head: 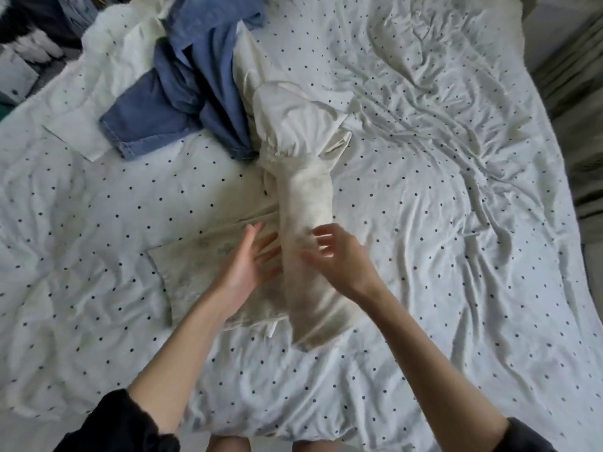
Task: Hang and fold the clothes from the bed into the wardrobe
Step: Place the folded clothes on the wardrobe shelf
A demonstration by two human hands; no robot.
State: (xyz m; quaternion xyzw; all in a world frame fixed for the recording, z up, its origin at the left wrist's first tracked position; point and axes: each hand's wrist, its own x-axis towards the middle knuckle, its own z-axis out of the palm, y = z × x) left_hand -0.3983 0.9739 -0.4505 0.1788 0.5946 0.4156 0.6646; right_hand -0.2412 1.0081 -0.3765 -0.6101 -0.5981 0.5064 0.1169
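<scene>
- A cream garment (306, 203) lies lengthwise in the middle of the bed (440, 197), folded into a long narrow strip that runs from a gathered, wider end near the blue clothes down toward the person.
- A flat part of the same garment spreads out to the left of the strip, under the left hand (248, 265).
- The left hand is palm up beside the strip, its fingers (267, 243) straight and spread, touching the strip's left edge.
- The right hand (336, 256) hovers over the lower part of the strip, its fingers (321, 238) loosely bent and apart, gripping nothing; motion blur hides whether the tips touch the cloth.
- Blue denim clothes (182, 93) lie crumpled at the far left of the bed, touching the cream garment's upper end.
- The bed is covered by a rumpled white sheet with small dark dots.
- Both forearms are bare, with dark sleeves (120, 422) pushed up near the elbows.
</scene>
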